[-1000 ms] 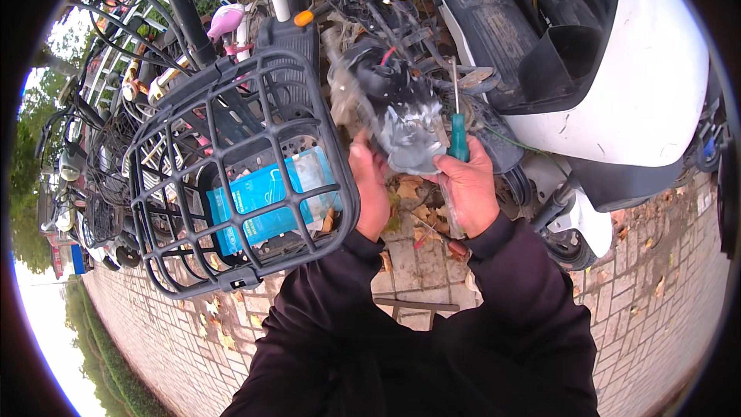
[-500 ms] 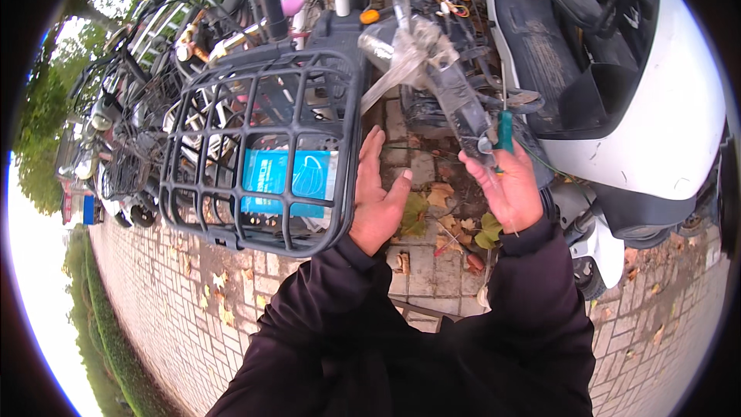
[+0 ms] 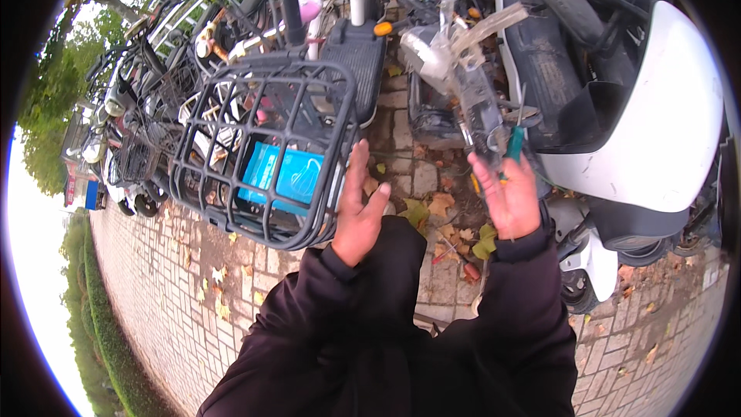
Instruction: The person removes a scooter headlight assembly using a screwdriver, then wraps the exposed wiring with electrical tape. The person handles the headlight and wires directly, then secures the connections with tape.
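My left hand (image 3: 359, 216), fingers straight and apart, lies against the near right side of a black wire basket (image 3: 286, 136) that has a cyan packet (image 3: 297, 177) inside. My right hand (image 3: 505, 201) grips a screwdriver (image 3: 515, 144) by its green handle, together with the lower end of a crumpled, translucent plastic bundle (image 3: 463, 77) with long strips and dark parts. The bundle reaches upward over a dark scooter part (image 3: 432, 120); what exactly it wraps I cannot make out. My dark-clad knee shows between my forearms.
Many parked scooters and bicycles (image 3: 131, 139) crowd the left and back. A white scooter (image 3: 656, 108) stands close on the right, a footboard (image 3: 347, 69) behind the basket. Brick paving with dry leaves (image 3: 440, 205) lies below; a hedge (image 3: 108, 324) runs at the far left.
My left hand has come away from the plastic bundle to the basket, fingers straightened. The bundle now reaches higher, its strips spread differently. The view has shifted, and my knee has come into view.
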A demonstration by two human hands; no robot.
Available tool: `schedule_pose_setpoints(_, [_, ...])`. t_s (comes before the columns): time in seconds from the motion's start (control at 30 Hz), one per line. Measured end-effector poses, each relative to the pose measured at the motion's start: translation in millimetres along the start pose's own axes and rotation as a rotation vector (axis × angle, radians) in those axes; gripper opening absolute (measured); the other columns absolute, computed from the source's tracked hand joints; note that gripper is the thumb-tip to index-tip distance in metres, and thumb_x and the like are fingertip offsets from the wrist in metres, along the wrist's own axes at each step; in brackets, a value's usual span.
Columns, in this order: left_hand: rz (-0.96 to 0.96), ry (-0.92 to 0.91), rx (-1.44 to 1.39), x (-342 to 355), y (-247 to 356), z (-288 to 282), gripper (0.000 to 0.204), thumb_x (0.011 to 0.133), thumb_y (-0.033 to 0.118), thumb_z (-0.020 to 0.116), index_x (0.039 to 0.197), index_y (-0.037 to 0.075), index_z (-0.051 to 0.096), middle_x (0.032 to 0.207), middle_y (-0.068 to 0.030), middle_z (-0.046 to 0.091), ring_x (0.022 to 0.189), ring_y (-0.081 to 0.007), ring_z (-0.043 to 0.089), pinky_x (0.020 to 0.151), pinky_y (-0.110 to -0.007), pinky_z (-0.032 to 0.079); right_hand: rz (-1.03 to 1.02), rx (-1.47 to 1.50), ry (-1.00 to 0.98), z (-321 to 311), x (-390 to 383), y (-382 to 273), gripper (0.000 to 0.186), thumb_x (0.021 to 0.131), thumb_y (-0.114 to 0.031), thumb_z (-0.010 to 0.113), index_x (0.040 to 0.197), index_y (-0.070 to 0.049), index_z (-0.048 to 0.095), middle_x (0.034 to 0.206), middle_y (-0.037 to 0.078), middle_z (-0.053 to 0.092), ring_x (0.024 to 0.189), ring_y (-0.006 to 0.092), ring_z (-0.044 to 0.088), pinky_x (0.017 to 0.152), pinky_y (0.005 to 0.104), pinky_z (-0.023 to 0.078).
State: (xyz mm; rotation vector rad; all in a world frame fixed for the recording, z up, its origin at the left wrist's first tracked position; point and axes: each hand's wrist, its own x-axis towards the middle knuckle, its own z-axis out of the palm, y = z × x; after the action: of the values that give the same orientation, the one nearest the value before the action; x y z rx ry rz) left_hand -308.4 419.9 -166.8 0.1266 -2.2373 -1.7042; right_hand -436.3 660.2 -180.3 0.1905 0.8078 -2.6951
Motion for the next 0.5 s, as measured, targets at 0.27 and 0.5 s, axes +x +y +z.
schedule_pose_setpoints(0.27, [-0.084,0.151,-0.014,16,2,31,0.084,0.102,-0.002,0.059,0.173,-0.001,0.014,0.18,-0.017,0.021,0.167,-0.03,0.019,0.133,-0.043,0.02,0.225,-0.052,0.0,-33,-9,-28,0.038,0.103,0.001,0.06,0.14,-0.001,0.06,0.126,0.016,0.074,0.11,0.03,0.076,0.094,0.037,0.066])
schedule_pose_setpoints(0.5, [-0.125,0.266,-0.607,63,15,103,0.082,0.112,0.04,0.062,0.171,0.003,0.018,0.17,-0.0234,0.034,0.155,-0.0315,0.041,0.125,-0.042,0.034,0.178,-0.049,-0.055,-24,-18,2,0.041,0.102,-0.001,0.064,0.143,-0.006,0.061,0.131,0.017,0.072,0.113,0.027,0.074,0.097,0.037,0.064])
